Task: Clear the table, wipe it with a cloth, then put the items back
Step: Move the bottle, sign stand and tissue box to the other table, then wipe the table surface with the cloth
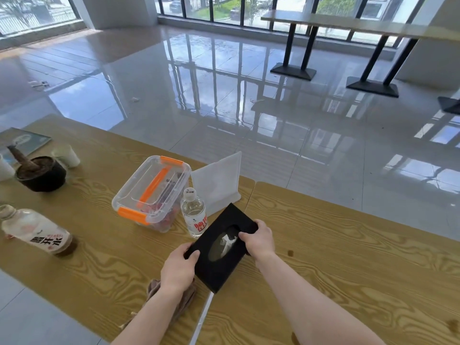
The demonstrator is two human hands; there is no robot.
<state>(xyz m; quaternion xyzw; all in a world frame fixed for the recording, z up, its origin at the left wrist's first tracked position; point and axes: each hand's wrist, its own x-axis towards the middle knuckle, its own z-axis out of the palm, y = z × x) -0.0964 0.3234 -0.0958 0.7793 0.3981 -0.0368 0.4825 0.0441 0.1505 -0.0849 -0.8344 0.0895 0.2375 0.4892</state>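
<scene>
A black tissue box (pixel 219 265) with an oval opening is held over the seam between two wooden tables (pixel 348 257). My left hand (pixel 178 268) grips its near left edge and my right hand (pixel 258 239) grips its far right edge. A brownish cloth (pixel 185 301) lies crumpled on the table under my left wrist, partly hidden. Just beyond the box stand a small clear water bottle (pixel 194 212), a clear storage box with orange clips (pixel 151 192) and a white folded sign stand (pixel 219 181).
On the left table lie a tipped bottle with a white label (pixel 34 231), a dark pot with a brown stump (pixel 41 173), a paper cup (pixel 67 155) and a booklet (pixel 25 140). Shiny tiled floor lies beyond; black-legged tables (pixel 361 23) stand far right.
</scene>
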